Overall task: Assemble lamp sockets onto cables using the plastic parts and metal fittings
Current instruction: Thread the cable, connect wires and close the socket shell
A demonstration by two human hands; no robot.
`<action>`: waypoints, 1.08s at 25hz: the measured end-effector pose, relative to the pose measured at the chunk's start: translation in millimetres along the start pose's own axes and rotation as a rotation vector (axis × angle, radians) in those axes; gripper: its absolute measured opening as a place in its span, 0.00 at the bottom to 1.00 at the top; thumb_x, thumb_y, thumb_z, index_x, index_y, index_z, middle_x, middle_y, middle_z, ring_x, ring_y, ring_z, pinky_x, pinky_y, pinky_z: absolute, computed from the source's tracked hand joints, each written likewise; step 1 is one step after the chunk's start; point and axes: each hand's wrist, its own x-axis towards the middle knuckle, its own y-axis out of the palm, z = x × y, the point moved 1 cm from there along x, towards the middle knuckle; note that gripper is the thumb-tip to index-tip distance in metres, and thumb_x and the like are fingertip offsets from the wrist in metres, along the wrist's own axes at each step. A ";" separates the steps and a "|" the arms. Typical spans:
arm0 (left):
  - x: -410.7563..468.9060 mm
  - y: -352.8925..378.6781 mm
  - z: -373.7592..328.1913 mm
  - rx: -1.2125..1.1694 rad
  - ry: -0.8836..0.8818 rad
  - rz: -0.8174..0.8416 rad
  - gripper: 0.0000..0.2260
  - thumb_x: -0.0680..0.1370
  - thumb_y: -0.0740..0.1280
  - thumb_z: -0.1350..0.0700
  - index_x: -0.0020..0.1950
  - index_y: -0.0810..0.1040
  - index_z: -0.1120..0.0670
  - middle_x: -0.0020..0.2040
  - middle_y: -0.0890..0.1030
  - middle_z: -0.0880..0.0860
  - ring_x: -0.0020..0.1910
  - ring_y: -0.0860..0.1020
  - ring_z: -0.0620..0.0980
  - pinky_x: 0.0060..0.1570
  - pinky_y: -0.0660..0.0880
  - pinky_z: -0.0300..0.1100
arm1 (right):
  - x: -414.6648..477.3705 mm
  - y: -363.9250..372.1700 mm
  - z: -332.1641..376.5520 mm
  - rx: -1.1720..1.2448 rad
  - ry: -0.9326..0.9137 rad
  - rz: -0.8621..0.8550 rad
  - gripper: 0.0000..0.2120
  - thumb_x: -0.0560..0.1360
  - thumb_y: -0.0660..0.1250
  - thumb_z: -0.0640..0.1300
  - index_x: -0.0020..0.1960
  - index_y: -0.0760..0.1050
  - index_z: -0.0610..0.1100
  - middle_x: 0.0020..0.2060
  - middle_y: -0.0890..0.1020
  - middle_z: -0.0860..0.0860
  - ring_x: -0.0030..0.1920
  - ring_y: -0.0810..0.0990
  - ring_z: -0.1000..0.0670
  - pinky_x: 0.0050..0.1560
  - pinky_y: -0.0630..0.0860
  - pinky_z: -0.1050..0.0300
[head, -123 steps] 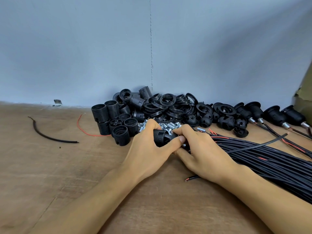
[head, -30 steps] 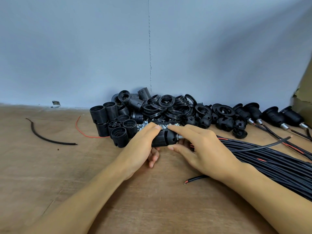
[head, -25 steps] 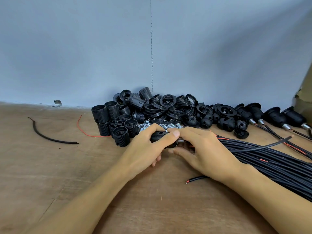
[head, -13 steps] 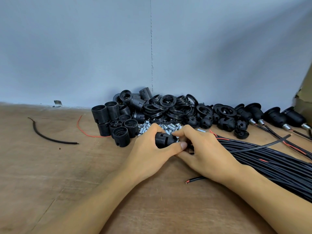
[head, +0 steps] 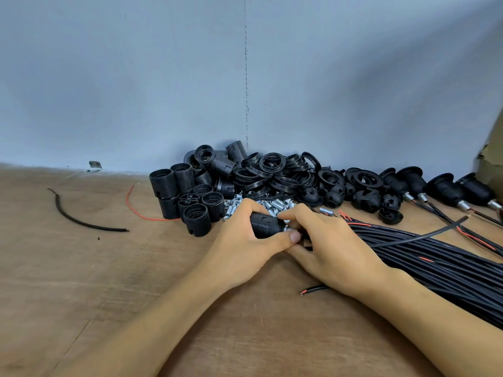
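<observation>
We mate socket body (head: 265,225) and metal fitting (head: 286,229)
Our left hand (head: 242,240) wraps the threaded body; our right hand (head: 334,248) pinches the fitting at its end, loose parts (head: 272,180) just beyond both hands. The next move, we judge, calls for a steady twist.

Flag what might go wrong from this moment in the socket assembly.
1. The left hand grips the socket while the right hand pinches its metal end. The joint is hidden between them, so a crooked thread or trapped wire might go unnoticed.
2. Both hands work against the loose metal fittings; a slipped grip could scatter them.
3. A bare cable end runs under the right hand and might snag.
</observation>
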 end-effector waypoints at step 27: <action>11.7 2.3 3.4 -0.445 -0.214 0.031 0.24 0.82 0.61 0.39 0.58 0.79 0.60 0.34 0.81 0.54 0.24 0.72 0.49 0.25 0.68 0.39 | 12.2 -8.9 -12.0 0.092 0.152 0.005 0.16 0.78 0.61 0.64 0.58 0.79 0.57 0.41 0.83 0.61 0.40 0.80 0.57 0.39 0.72 0.64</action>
